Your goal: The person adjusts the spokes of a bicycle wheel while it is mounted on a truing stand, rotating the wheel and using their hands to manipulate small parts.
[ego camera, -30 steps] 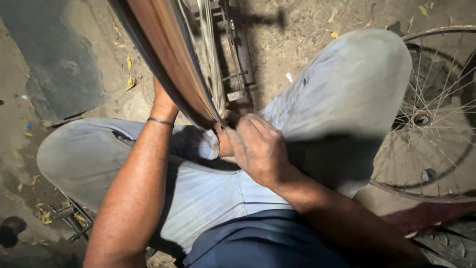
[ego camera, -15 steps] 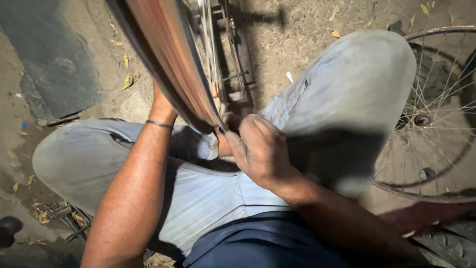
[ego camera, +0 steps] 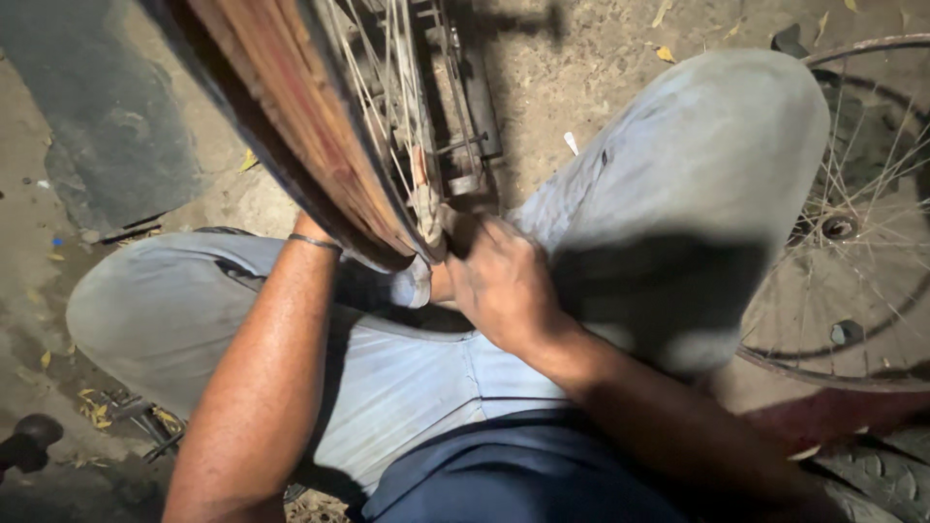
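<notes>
right hand crept up to tyre edge, fingers curled | left hand hidden behind tyre, grip untellable | keep wheel braced between knees

Bare dirt ground is lying underneath, dusty, with dry yellow leaves scattering across it. A dark mat or slab is sitting at upper left. Hard light is coming from above, throwing sharp shadows; frame edges are fading into darkness.

Outdoor bicycle repair spot: dirt ground, spare spoked wheel.
</notes>
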